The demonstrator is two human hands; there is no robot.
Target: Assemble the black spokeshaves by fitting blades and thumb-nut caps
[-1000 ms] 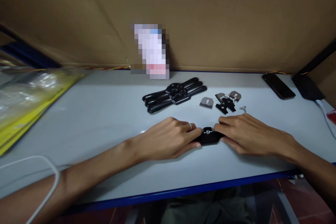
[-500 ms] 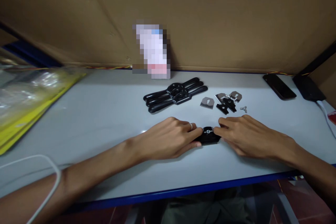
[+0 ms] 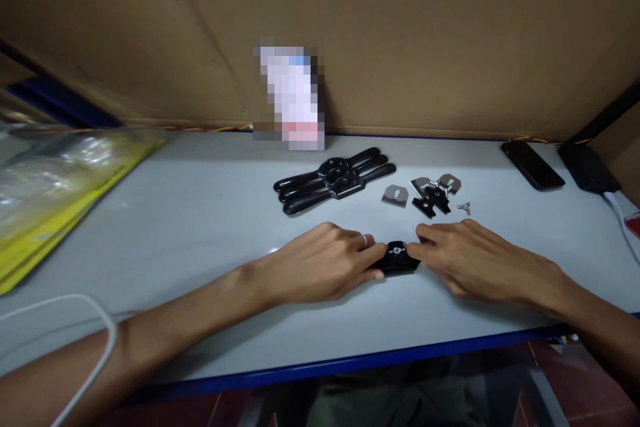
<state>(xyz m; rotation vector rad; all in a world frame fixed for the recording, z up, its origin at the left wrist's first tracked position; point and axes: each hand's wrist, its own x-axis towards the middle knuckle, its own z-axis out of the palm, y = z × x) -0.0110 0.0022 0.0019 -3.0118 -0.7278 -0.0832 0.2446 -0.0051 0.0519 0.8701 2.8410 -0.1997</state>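
Observation:
Both my hands rest on the white table (image 3: 190, 227), gripping one black tool (image 3: 397, 259) with a small silver wing nut on top. My left hand (image 3: 320, 267) wraps its left handle, fingers curled over it, a ring on one finger. My right hand (image 3: 465, 257) covers the right handle, fingertips touching the tool's middle. Only the centre of the tool shows between the hands. Behind them lies a pile of like black tools (image 3: 334, 179), a grey metal blade (image 3: 395, 195), a heap of small black and grey parts (image 3: 435, 193) and a loose wing nut (image 3: 465, 207).
A cardboard wall (image 3: 400, 33) closes the back. Yellow packets in clear plastic (image 3: 55, 193) lie at the left. A dark phone (image 3: 533, 164) and a black device (image 3: 589, 167) with a white cable sit at the far right. A white cable (image 3: 95, 340) crosses my left forearm.
My right hand has slid slightly leftward along the tool, covering more of its right handle. The left hand stays as it was.

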